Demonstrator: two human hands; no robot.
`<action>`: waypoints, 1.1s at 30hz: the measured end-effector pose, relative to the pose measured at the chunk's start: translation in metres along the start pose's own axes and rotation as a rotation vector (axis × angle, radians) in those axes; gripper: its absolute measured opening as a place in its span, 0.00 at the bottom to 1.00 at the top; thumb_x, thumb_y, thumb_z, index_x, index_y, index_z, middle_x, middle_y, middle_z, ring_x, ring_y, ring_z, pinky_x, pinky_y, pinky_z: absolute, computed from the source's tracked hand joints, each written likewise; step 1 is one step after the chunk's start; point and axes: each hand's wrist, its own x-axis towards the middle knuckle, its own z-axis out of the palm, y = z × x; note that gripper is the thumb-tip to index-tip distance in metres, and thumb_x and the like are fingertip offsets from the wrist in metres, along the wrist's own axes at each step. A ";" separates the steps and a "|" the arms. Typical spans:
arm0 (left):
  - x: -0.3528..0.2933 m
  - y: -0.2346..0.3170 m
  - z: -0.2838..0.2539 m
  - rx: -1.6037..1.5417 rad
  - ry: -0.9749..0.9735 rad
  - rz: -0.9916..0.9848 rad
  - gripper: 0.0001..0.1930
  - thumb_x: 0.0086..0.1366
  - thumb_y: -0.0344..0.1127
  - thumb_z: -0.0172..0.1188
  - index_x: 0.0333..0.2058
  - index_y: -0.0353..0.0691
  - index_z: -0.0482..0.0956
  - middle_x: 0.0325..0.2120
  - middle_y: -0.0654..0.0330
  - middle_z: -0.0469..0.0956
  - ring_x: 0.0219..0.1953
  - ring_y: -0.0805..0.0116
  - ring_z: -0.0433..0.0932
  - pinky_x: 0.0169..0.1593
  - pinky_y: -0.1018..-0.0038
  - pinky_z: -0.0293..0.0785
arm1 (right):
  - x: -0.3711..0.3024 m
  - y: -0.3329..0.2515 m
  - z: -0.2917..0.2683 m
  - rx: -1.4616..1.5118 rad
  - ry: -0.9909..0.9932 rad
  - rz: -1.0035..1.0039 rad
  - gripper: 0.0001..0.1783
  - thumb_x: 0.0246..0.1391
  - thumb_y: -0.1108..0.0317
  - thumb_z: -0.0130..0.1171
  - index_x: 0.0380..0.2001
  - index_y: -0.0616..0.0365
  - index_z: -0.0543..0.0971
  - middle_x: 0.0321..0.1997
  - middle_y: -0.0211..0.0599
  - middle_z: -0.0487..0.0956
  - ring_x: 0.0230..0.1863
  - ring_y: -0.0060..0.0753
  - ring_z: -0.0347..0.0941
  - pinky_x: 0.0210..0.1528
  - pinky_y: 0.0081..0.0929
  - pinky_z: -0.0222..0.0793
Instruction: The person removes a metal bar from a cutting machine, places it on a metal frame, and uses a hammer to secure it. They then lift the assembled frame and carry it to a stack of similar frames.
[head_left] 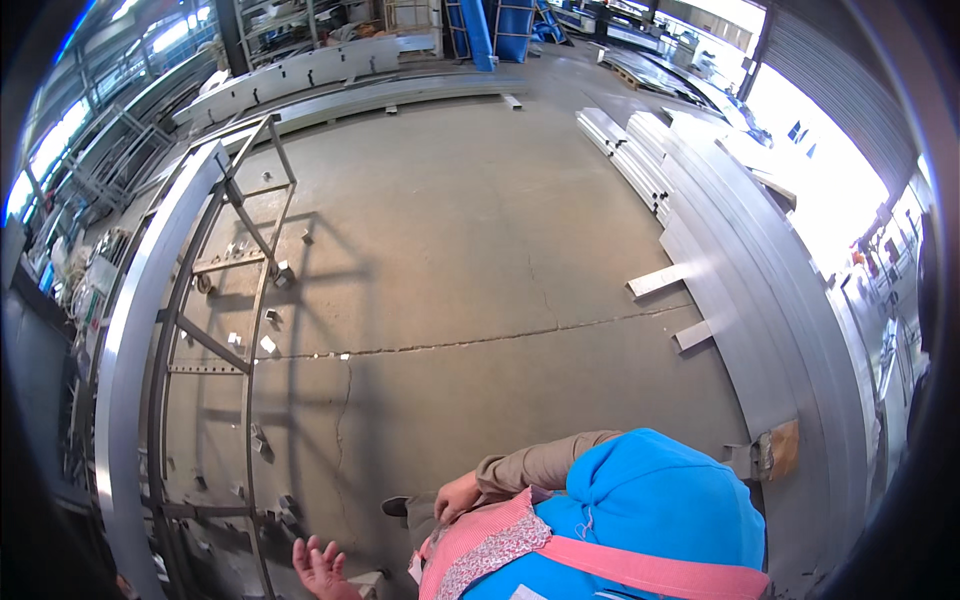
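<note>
"Hands first: what does your feed give you?"

"Left hand [320, 572], at my lower edge, fingers loosely parted and holding nothing. Right hand is out of my view, so I cannot tell its state."

"And the surroundings, biggest down?"

"I see a brownish concrete floor [450, 220] filling the middle. Along my right runs a broad stack of metal lengths [790, 330], bent into a curve by the lens. On my left stands a dark metal rack [205, 511], its shadow falling across the floor."

"Where is the workpiece nearest that hand?"

"That's the long silver beam [145, 270]. It lies lengthwise along the far-left side of the rack, apart from the hand; the rack's near end comes between them."

"Anyone close by?"

"Yes, a co-worker [660, 490] in a blue hood and pink apron, just to the hand's right, covering much of my lower view. The co-worker's hand [460, 497], below a brown sleeve, is loosely curled; I can't make out whether it grips anything."

"Smaller things?"

"I have a brown block [780, 448] on the stack, a short flat bar [658, 280] sticking out from the stack's left edge, and a little white offcut [268, 344] on the floor beside the rack."
</note>
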 end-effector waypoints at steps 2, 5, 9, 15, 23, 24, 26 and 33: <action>0.042 0.012 -0.030 -0.050 0.048 0.087 0.23 0.77 0.34 0.53 0.67 0.45 0.62 0.61 0.50 0.73 0.54 0.53 0.79 0.54 0.60 0.77 | 0.027 -0.004 -0.034 0.069 0.131 0.059 0.23 0.61 0.54 0.61 0.53 0.58 0.83 0.42 0.38 0.85 0.43 0.33 0.81 0.42 0.34 0.78; 0.110 0.040 -0.061 -0.111 0.164 0.178 0.24 0.77 0.37 0.53 0.68 0.46 0.61 0.64 0.49 0.71 0.54 0.51 0.79 0.54 0.59 0.77 | 0.062 -0.014 -0.097 0.281 0.287 0.159 0.22 0.62 0.52 0.61 0.50 0.56 0.84 0.36 0.32 0.83 0.35 0.27 0.78 0.33 0.30 0.77; 0.190 0.077 -0.087 -0.187 0.261 0.298 0.30 0.75 0.38 0.51 0.72 0.41 0.56 0.68 0.46 0.65 0.56 0.54 0.80 0.52 0.69 0.82 | 0.080 -0.013 -0.176 0.243 0.552 0.214 0.27 0.62 0.48 0.60 0.51 0.59 0.84 0.38 0.32 0.84 0.35 0.29 0.79 0.37 0.29 0.78; 0.271 0.157 -0.178 -0.160 0.449 0.444 0.29 0.73 0.29 0.57 0.70 0.41 0.60 0.60 0.50 0.72 0.46 0.60 0.85 0.42 0.74 0.83 | 0.115 -0.017 -0.184 0.145 0.755 0.489 0.16 0.60 0.63 0.57 0.23 0.63 0.80 0.18 0.30 0.76 0.17 0.23 0.69 0.19 0.26 0.64; 0.314 0.233 -0.343 -0.087 0.876 0.669 0.22 0.74 0.33 0.59 0.64 0.38 0.69 0.55 0.56 0.76 0.48 0.66 0.83 0.41 0.75 0.83 | 0.259 -0.078 -0.217 -0.106 0.466 0.405 0.15 0.59 0.64 0.59 0.33 0.68 0.84 0.25 0.35 0.82 0.25 0.26 0.76 0.28 0.28 0.71; 0.320 0.238 -0.366 -0.089 0.956 0.694 0.21 0.74 0.33 0.59 0.63 0.37 0.69 0.54 0.56 0.77 0.47 0.67 0.83 0.40 0.76 0.83 | 0.289 -0.091 -0.238 -0.151 0.439 0.393 0.15 0.58 0.64 0.60 0.35 0.68 0.84 0.26 0.36 0.83 0.26 0.26 0.77 0.29 0.29 0.72; 0.325 0.250 -0.414 -0.074 1.107 0.789 0.19 0.74 0.33 0.60 0.60 0.36 0.72 0.51 0.57 0.79 0.47 0.69 0.82 0.39 0.78 0.83 | 0.352 -0.123 -0.272 -0.261 0.388 0.289 0.17 0.58 0.63 0.61 0.37 0.69 0.84 0.28 0.39 0.85 0.29 0.27 0.79 0.33 0.29 0.74; 0.296 0.290 -0.575 0.057 1.506 0.662 0.22 0.68 0.28 0.64 0.60 0.35 0.72 0.52 0.52 0.79 0.50 0.69 0.79 0.44 0.73 0.81 | 0.551 -0.343 -0.292 -0.569 0.025 -0.135 0.19 0.59 0.62 0.66 0.48 0.65 0.83 0.40 0.44 0.87 0.40 0.36 0.85 0.43 0.32 0.79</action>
